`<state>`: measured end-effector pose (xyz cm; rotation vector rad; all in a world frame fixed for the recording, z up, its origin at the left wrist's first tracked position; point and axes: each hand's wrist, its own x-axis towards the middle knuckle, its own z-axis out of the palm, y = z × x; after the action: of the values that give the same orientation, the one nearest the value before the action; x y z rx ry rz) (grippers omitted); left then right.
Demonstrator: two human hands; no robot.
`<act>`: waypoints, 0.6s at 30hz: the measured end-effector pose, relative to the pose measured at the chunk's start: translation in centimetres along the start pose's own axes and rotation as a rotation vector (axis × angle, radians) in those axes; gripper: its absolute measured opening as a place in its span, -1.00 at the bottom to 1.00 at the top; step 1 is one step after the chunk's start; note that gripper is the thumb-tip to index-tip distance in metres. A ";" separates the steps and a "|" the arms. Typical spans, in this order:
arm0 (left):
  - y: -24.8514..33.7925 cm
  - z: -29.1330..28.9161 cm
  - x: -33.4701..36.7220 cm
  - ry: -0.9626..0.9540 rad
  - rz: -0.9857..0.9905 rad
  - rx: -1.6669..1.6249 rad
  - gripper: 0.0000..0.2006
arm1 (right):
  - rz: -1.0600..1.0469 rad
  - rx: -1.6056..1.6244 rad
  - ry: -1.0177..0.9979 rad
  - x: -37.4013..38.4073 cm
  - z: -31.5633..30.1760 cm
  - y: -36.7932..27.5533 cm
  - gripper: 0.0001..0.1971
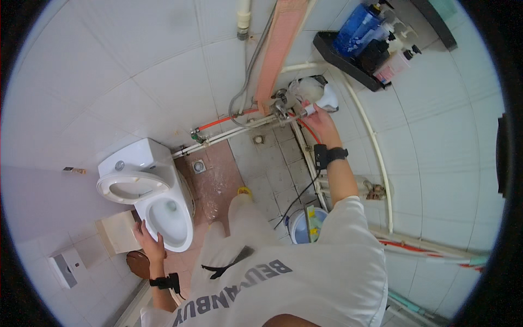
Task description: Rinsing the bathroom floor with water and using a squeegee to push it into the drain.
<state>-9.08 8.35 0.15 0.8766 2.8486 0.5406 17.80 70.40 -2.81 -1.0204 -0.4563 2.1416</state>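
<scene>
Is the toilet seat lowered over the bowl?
No, the toilet seat is raised, leaving the bowl uncovered.

Head-worn fisheye, looking down, dark rim unclear

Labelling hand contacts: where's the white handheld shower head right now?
Head view, upper right of centre: the white handheld shower head is in the person's right hand, just right of the silver metal wall faucet.

White plastic shower head (pixel 328 98), white ceramic toilet (pixel 184 231) at eight o'clock.
Blue pump bottle (pixel 354 31), black corner shelf (pixel 340 62) at one o'clock; pink-and-grey tiled floor (pixel 220 171).
</scene>
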 end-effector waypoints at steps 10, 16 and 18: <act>4.9 -0.1 -1.0 -0.021 -0.105 0.150 -0.30 | 0.036 -0.034 0.002 16.0 -0.8 -2.6 -0.59; 5.0 -0.1 -1.8 -0.025 -0.101 0.240 -0.29 | 0.042 0.129 0.193 22.1 -1.3 -2.7 -0.74; 5.3 0.3 -1.3 -0.054 -0.108 0.245 -0.28 | -0.184 -0.340 0.040 25.8 -6.8 -3.1 -0.75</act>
<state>-5.12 11.79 1.79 0.7514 2.9319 0.1545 13.23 91.40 -18.90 -1.1544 -0.8818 1.9146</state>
